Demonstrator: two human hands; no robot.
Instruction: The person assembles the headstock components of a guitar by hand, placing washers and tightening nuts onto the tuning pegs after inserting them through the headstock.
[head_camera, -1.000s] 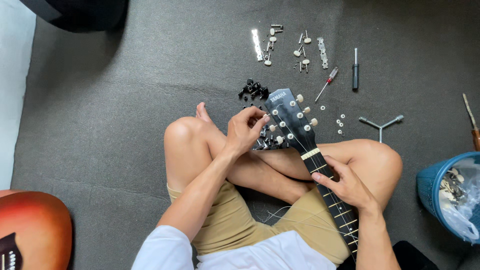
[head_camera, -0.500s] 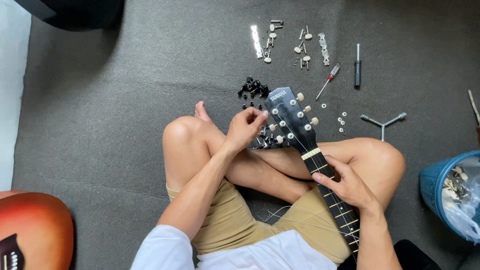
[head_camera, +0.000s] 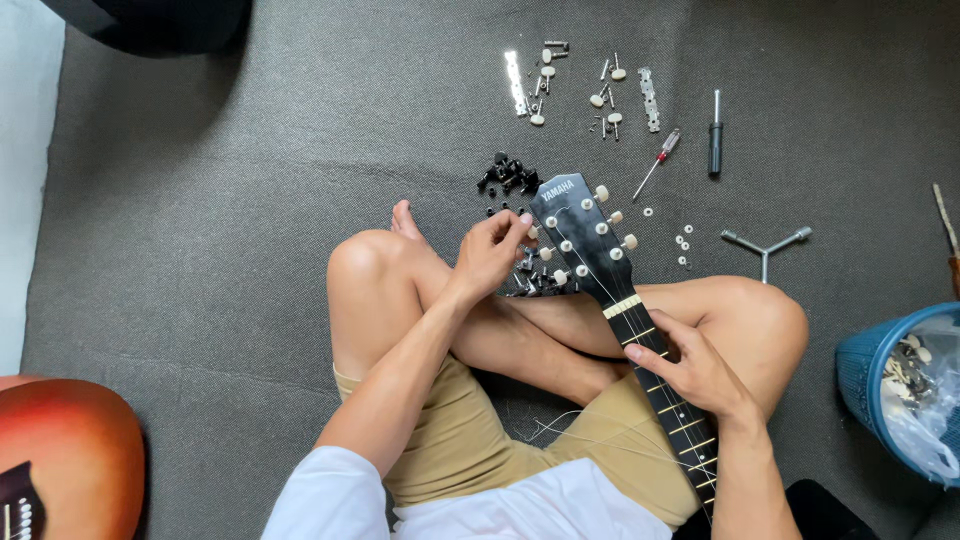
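Observation:
I sit cross-legged on a grey carpet with a black guitar neck (head_camera: 660, 385) across my lap, its headstock (head_camera: 585, 235) pointing away from me. My left hand (head_camera: 492, 255) pinches a cream tuning peg (head_camera: 533, 232) on the headstock's left side, fingers closed on it. My right hand (head_camera: 695, 370) wraps around the neck just below the white nut (head_camera: 622, 306). Loose strings (head_camera: 585, 435) trail over my tan shorts.
Black small parts (head_camera: 508, 178) lie beyond the headstock. Metal tuner plates and pegs (head_camera: 575, 85), a red-handled screwdriver (head_camera: 656, 162), a black-handled screwdriver (head_camera: 715, 135), washers (head_camera: 683, 245) and a three-armed wrench (head_camera: 765, 243) sit farther out. A blue bin (head_camera: 900, 390) stands right; a sunburst guitar body (head_camera: 65, 455) lies left.
My left hand's fingers shifted slightly at the tuning peg. The neck, my right hand and the parts on the carpet stayed where they were.

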